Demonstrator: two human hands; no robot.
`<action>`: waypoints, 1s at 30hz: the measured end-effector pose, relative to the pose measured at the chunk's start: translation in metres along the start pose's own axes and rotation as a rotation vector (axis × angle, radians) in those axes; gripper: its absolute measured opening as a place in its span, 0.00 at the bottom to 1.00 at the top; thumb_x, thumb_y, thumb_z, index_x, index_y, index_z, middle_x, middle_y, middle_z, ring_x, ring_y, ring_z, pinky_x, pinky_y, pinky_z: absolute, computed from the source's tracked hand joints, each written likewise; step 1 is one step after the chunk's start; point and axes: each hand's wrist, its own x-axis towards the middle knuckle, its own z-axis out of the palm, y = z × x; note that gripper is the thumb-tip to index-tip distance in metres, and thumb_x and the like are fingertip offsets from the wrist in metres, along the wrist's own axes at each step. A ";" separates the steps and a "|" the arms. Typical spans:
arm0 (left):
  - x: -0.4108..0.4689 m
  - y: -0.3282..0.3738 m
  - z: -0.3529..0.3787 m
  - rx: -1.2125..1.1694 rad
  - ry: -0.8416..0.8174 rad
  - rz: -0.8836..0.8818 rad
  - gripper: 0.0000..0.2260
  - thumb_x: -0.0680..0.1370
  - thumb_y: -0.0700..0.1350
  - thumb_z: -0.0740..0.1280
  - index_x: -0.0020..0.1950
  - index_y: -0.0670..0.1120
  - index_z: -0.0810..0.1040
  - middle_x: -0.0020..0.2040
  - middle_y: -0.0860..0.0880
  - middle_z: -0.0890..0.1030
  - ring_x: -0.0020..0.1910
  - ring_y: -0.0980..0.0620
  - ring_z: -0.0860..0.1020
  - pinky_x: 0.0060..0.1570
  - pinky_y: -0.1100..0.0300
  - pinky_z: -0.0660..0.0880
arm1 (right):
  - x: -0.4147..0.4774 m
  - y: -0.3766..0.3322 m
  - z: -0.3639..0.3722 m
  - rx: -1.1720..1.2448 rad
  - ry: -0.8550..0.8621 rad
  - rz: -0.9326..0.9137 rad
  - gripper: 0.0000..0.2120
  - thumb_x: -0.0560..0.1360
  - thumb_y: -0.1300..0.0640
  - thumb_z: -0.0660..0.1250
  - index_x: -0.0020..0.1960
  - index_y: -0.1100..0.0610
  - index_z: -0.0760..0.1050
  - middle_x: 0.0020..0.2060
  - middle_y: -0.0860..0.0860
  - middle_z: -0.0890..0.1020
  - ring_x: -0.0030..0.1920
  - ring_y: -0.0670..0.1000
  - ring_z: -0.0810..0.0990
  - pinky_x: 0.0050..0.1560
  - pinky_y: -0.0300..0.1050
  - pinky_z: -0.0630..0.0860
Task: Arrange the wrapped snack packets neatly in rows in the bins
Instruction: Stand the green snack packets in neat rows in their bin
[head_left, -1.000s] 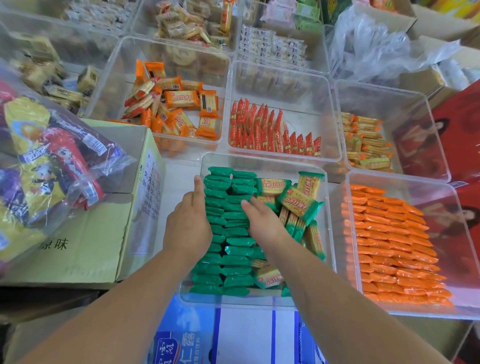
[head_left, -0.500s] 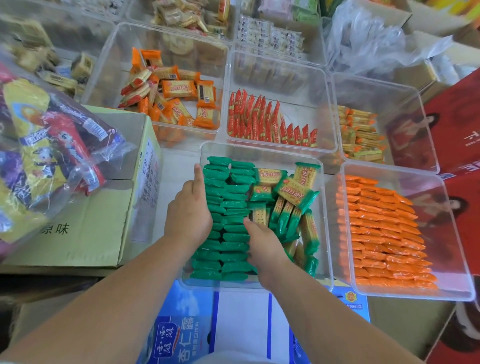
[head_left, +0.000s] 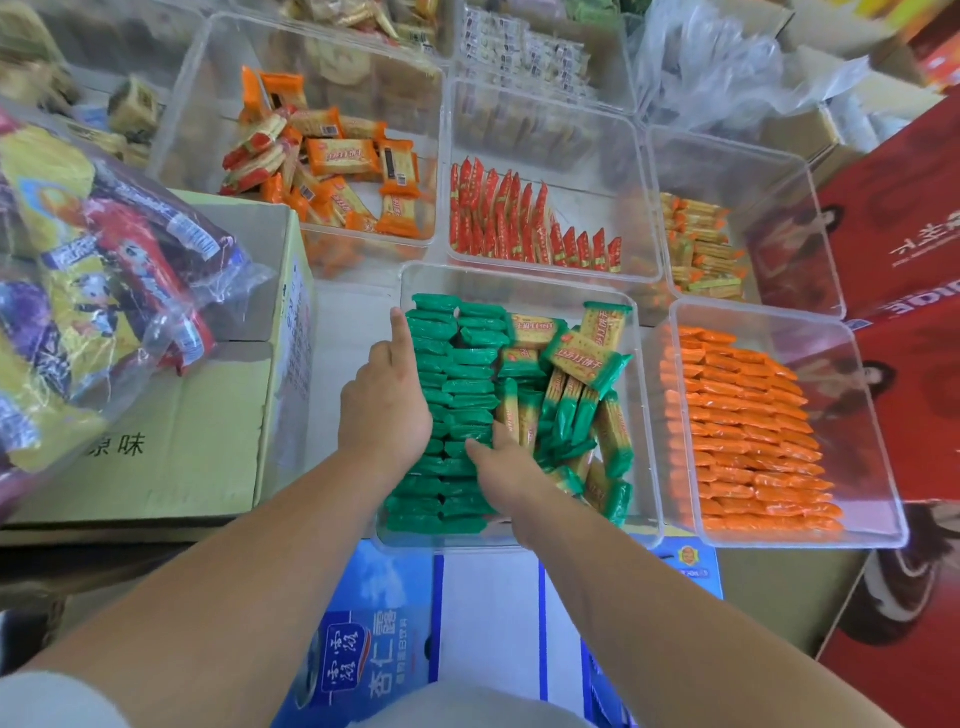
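Dead centre, the clear bin (head_left: 519, 283) of green cracker packets is half done. Two tidy rows (head_left: 452, 395) stand on edge down its 9 o'clock side, and a loose jumble (head_left: 582, 384) fills the 3 o'clock side.

The left hand (head_left: 384, 410) braces the outer row from 9 o'clock. One digit lies straight along the wall and the rest dip out of sight, so I cannot tell that grip.

The right hand (head_left: 506, 467) reaches in from 6 o'clock. Its fingers (head_left: 501, 434) are straight and pressed together at the seam between rows and jumble, pinching nothing I can see.

To do this well, I'd say keep the left brace firm so the rows don't fan over. Stand the loose packets on edge a few at a time and slide them snug to start a third row.

Around it, a finished orange bin (head_left: 883, 525) sits at 3 o'clock and red packets (head_left: 519, 234) at 12. Scattered orange crackers (head_left: 337, 156) lie at 11. A cardboard box (head_left: 156, 457) at 9 carries a bagged snack bundle (head_left: 93, 291). Blue-and-white cartons (head_left: 363, 649) lie beneath at 6.
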 end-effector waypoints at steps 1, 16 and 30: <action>0.000 0.000 0.000 -0.014 -0.006 -0.005 0.44 0.76 0.39 0.65 0.80 0.50 0.36 0.63 0.42 0.70 0.51 0.44 0.75 0.44 0.50 0.72 | 0.000 0.000 0.000 0.000 -0.011 -0.004 0.29 0.84 0.47 0.56 0.82 0.48 0.49 0.62 0.49 0.73 0.52 0.46 0.76 0.61 0.58 0.77; -0.003 0.004 -0.013 -0.060 -0.096 -0.006 0.46 0.76 0.35 0.64 0.80 0.52 0.34 0.64 0.43 0.70 0.37 0.51 0.70 0.33 0.56 0.66 | -0.042 0.049 -0.042 -0.798 0.330 -0.439 0.19 0.80 0.43 0.61 0.68 0.47 0.74 0.57 0.49 0.82 0.57 0.54 0.78 0.54 0.50 0.78; -0.121 0.030 0.003 0.376 -0.111 0.003 0.36 0.79 0.66 0.54 0.82 0.51 0.47 0.82 0.43 0.43 0.79 0.39 0.47 0.73 0.35 0.52 | -0.042 0.106 -0.102 -0.751 0.173 -0.615 0.12 0.82 0.50 0.61 0.60 0.51 0.80 0.56 0.49 0.80 0.57 0.52 0.78 0.50 0.46 0.76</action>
